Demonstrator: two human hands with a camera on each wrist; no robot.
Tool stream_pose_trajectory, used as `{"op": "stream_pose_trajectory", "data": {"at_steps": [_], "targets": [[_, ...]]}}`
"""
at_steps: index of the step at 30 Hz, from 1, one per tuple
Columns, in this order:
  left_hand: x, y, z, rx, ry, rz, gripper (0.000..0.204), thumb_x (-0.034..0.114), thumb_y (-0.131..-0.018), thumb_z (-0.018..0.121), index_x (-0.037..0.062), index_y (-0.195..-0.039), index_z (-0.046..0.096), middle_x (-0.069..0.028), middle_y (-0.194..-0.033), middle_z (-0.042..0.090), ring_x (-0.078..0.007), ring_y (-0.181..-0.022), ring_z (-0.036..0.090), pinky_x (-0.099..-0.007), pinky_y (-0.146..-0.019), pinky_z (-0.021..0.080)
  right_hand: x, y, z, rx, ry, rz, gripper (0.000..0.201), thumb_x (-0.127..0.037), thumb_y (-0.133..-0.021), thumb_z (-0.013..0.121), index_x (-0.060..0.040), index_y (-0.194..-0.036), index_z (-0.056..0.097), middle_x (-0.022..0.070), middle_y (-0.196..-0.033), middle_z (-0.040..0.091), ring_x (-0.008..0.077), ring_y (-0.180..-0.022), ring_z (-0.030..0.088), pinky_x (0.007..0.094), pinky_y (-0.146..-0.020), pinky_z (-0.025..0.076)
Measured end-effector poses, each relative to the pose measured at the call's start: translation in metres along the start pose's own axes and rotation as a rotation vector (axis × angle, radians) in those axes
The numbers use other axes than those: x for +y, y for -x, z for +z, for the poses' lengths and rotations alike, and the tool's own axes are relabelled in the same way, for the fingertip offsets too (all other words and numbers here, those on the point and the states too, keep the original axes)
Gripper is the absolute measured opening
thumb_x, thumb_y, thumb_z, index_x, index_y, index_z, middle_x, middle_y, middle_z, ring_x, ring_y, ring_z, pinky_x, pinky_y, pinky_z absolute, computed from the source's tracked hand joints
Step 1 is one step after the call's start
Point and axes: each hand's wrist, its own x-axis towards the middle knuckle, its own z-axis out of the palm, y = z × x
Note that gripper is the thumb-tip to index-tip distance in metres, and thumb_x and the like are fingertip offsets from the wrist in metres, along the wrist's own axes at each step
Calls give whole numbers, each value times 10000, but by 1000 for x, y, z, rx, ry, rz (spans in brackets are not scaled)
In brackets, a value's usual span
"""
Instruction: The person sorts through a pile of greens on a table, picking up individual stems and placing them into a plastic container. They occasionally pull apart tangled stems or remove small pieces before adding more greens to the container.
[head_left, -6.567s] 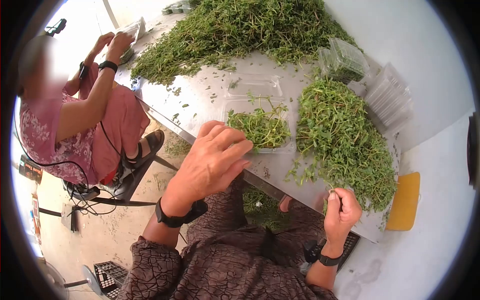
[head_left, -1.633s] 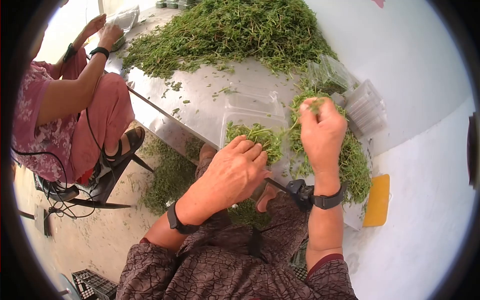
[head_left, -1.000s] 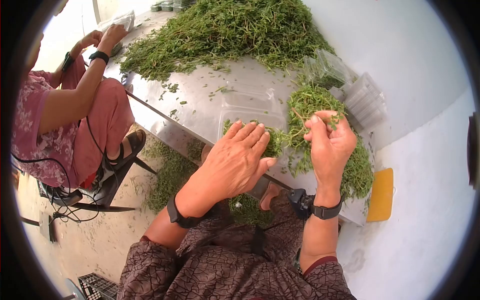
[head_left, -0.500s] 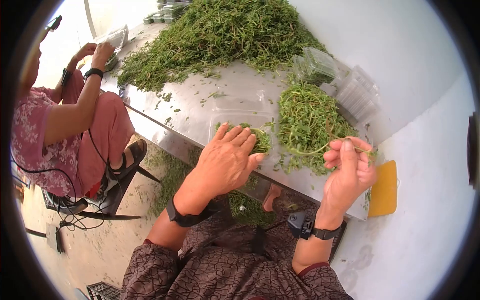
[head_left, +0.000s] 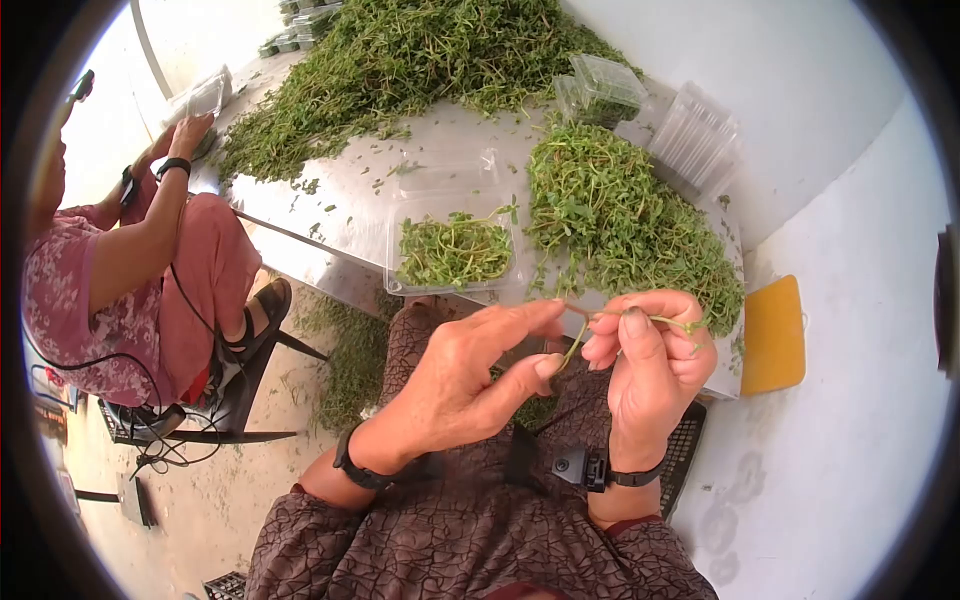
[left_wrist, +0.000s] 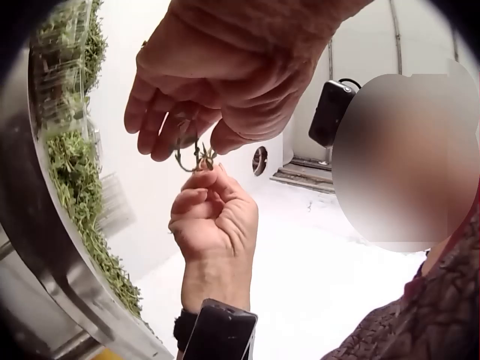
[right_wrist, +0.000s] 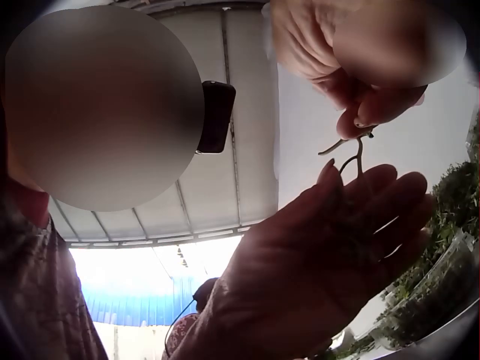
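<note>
The right hand (head_left: 655, 365) pinches a thin green sprig (head_left: 576, 343) between thumb and fingertips above the lap. Beside it the left hand (head_left: 465, 375) is spread, thumb apart from the fingers, with the sprig's lower end at its thumb tip. In the left wrist view the stems (left_wrist: 196, 150) hang between the two hands; the right wrist view shows the left palm (right_wrist: 300, 270) below the pinched stem (right_wrist: 360, 154). A clear container (head_left: 393, 288) with its lid folded back holds green sprigs (head_left: 455, 250). Right of it lies a pile of greens (head_left: 600, 200).
A larger heap of greens (head_left: 420, 60) covers the table's back. Filled container (head_left: 605, 90) and stacked empty ones (head_left: 695, 135) stand at the right, a yellow board (head_left: 775, 335) by the wall. Another person (head_left: 130, 260) sits at the left.
The left hand has come off the greens in the container and moved right beside the right hand. The right hand has moved slightly left with the sprig, which it lifted from the pile area.
</note>
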Motion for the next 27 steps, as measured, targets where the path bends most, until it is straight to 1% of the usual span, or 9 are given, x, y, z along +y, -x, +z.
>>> {"op": "stream_pose_trajectory", "data": {"at_steps": [1,2,6,15,18,21,23,25,27], "targets": [[2,1,3,-38,104,-122,390,153,-921,622,-47,-1255,595,-152,-1118,691,-247,-1034,667,-348,-915,505,-1,3,0,-19,-6,23,104,-67,-954,627,25,-988,595,129,-829,701,122,-643,664,218,-552,519],[-4,2,9,-65,229,-128,385,161,-943,632,-48,-1263,594,-98,-1075,700,-165,-958,658,-311,-857,511,0,4,0,-19,-7,24,104,-67,-954,627,25,-988,595,129,-829,701,122,-643,664,218,-552,519],[-4,6,23,-176,581,-322,324,157,-986,616,-10,-1264,620,-30,-938,680,-78,-866,622,-256,-785,503,5,11,-1,-47,-32,26,96,-60,-965,611,30,-991,590,131,-850,698,113,-662,660,213,-558,518],[-9,11,18,-121,469,-310,224,136,-1000,537,10,-914,700,25,-736,601,-46,-679,509,-222,-601,427,15,9,-22,69,150,-71,78,-57,-976,593,19,-996,592,114,-851,690,105,-645,641,205,-541,494],[-9,13,9,-122,501,-358,235,128,-1005,514,5,-908,688,3,-763,632,-51,-672,511,-218,-631,434,14,0,-37,296,161,-150,69,-50,-971,579,14,-990,596,109,-822,674,104,-591,592,216,-527,487],[-8,11,9,-22,649,-370,237,122,-1008,502,-9,-923,681,-24,-793,660,-60,-697,538,-228,-676,453,11,-1,-45,346,244,-245,69,-56,-969,584,11,-980,598,109,-830,676,104,-600,593,220,-538,490],[-13,10,10,-30,690,-382,239,129,-1017,501,-28,-964,673,-55,-846,689,-83,-762,589,-249,-732,485,11,7,-36,324,277,-235,60,-39,-929,631,1,-973,629,111,-851,688,121,-659,632,239,-567,509],[-17,8,17,9,765,-394,247,145,-1026,507,-39,-1015,672,-70,-874,699,-110,-824,630,-268,-773,514,20,12,-25,123,677,-461,116,-6,-858,684,-12,-973,670,120,-878,701,181,-726,680,281,-604,537],[-18,7,22,22,820,-398,245,150,-1026,515,-38,-1037,672,-70,-893,702,-113,-832,640,-272,-788,522,18,14,-11,-22,811,-593,175,14,-795,715,-24,-965,700,130,-930,705,245,-773,697,318,-639,554]]}}
